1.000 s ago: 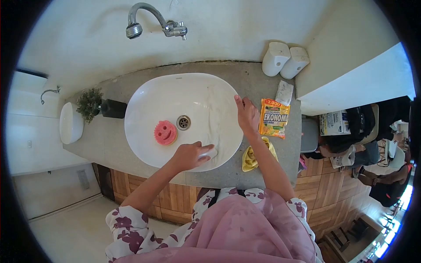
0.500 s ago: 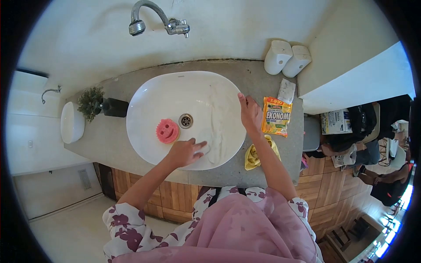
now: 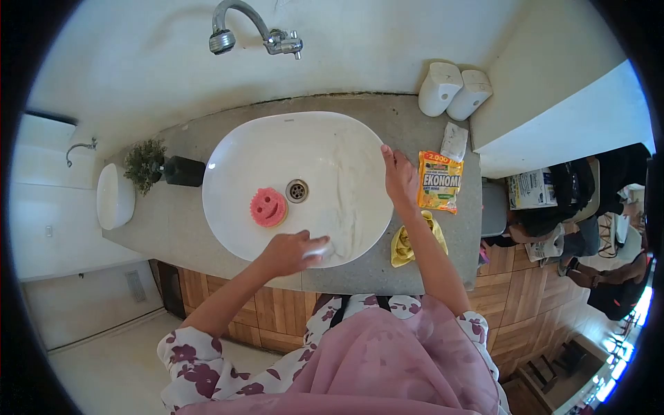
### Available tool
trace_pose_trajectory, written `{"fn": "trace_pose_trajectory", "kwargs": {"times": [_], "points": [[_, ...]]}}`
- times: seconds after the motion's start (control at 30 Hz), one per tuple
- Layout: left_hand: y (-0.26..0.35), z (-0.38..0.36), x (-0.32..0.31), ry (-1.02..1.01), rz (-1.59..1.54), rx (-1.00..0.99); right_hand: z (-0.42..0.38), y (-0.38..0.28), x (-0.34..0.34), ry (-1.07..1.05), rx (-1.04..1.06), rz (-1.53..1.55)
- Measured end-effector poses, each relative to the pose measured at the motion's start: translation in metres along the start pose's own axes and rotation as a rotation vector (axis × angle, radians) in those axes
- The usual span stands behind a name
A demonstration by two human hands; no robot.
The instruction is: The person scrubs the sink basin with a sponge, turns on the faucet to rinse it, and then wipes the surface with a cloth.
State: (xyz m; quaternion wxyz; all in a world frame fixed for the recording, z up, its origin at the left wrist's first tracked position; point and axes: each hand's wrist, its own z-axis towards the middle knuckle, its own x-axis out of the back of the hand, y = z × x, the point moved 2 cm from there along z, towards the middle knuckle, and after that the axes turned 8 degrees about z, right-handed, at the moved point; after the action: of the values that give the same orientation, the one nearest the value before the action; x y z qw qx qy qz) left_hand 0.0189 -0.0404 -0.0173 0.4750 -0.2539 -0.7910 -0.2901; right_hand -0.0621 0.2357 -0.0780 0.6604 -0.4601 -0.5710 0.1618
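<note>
A white oval washbasin (image 3: pixel 232 149) stands on the grey counter with a metal drain (image 3: pixel 297 191) in its bottom. My left hand (image 3: pixel 285 254) is low over its near side, fingers curled around a small whitish, see-through thing (image 3: pixel 318 250), too blurred to name. Left of the drain lies a round pink smiley-face sponge (image 3: pixel 268 207). At the right rim, my right hand (image 3: pixel 401 181) grips the basin's edge. Pale streaks run down the basin's right inner wall. Just beside my right hand are an orange-yellow "EKONOMI" packet (image 3: pixel 440 181) and, under the forearm, a crumpled yellow cloth (image 3: pixel 403 247).
A wall tap (image 3: pixel 257 31) hangs above the basin. Two white bottles (image 3: pixel 440 90) and a white packet (image 3: pixel 454 142) stand at the back right. Left are a dark pot (image 3: pixel 184 171), a plant (image 3: pixel 144 164) and another basin (image 3: pixel 115 197). People sit at far right.
My left hand has moved slightly down towards the basin's near rim, its fingers more closed around the whitish thing. My right hand stays at the right rim. The view has shifted slightly.
</note>
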Motion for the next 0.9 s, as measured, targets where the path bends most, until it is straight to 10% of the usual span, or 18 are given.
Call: {"fn": "trace_pose_trajectory", "kwargs": {"times": [0.6,0.9], "points": [[-0.013,0.011,-0.007,-0.056,-0.048,-0.132,0.0,-0.003,0.002,0.03,-0.043,-0.001],[-0.016,0.07,-0.019,0.319,0.09,0.136,-0.004,-0.004,0.003,0.078,-0.032,0.007]]}}
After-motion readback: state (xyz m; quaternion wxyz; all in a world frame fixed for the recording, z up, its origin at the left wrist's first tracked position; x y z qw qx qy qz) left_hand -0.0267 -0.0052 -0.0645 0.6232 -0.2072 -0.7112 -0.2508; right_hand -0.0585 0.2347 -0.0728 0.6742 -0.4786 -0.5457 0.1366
